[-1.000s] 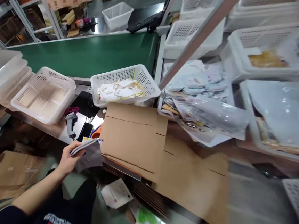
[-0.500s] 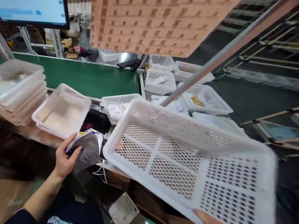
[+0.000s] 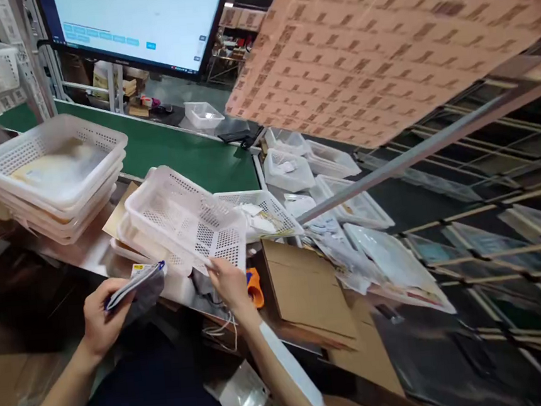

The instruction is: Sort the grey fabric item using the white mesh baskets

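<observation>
Gripping a flat grey packet with a blue-edged label, our left hand sits at the lower left of the frame, fingers closed around the packet's lower end. Just right of it, our right hand pinches the near rim of a white perforated basket, thumb and fingers clamped on its edge. We see that basket tilted, its far side resting on another white basket beneath it at the middle left of the frame, on the bench.

Further left, a stack of white baskets stands on the bench, the top one holding something pale and flat. Behind the held basket, a basket of paper slips sits near the green conveyor belt. A flattened cardboard box lies at the centre, just right of our right hand, with an orange object between them. Clear plastic bags spread to the right of the cardboard. A lit monitor hangs at the upper left, and a printed brown sheet fills the upper right.
</observation>
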Demonstrator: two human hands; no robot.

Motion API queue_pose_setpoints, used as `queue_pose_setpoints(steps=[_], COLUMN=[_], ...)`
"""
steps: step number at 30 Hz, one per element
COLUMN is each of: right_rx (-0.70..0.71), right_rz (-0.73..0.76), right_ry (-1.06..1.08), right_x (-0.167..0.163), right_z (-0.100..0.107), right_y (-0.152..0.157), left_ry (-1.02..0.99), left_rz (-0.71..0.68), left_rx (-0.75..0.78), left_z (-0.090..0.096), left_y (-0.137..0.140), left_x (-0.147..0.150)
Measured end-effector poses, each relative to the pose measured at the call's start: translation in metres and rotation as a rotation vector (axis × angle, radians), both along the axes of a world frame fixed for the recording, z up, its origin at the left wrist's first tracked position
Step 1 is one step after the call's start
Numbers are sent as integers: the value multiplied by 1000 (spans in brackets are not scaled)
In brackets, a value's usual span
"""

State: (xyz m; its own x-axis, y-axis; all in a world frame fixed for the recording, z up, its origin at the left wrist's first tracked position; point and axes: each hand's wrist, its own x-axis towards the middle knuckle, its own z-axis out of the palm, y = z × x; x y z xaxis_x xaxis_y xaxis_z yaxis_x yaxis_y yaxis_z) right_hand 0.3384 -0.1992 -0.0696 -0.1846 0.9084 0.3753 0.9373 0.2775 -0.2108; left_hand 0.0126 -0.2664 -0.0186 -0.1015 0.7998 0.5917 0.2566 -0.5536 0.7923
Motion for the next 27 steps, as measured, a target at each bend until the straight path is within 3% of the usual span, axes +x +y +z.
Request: queue_pose_setpoints(steps=[3,5,8,11,14,18,20,21,23,27], right_rx=[-338,-505,-625,-665,-581,-52,181,234,247,97], right_rz=[-47,111,404,505,495,350,395,434,491,528], right_ry=[-12,11,138,276,402,537,484,430,326,315], right_x=[-37,-52,-60,-52,-36,-22,-21,-23,-27,-34], right_z=[7,15,21,17,17,44,65,76,95,121], right_y=[14,17,25,41,54,56,53,52,54,60], left_ry=[11,58,146,275,405,445,447,449,446,429], left_rz=[-16,-54,-128,-189,-271,-345,-388,-420,-479,-617], left_rx=[44,113,256,368,396,339,299,285,260,190], left_z=[-8,-10,-7,3,13,21,24,27,34,50], left_y=[28,48,78,106,130,154,164,168,176,190], left_x=[3,9,21,33,40,45,46,46,47,42])
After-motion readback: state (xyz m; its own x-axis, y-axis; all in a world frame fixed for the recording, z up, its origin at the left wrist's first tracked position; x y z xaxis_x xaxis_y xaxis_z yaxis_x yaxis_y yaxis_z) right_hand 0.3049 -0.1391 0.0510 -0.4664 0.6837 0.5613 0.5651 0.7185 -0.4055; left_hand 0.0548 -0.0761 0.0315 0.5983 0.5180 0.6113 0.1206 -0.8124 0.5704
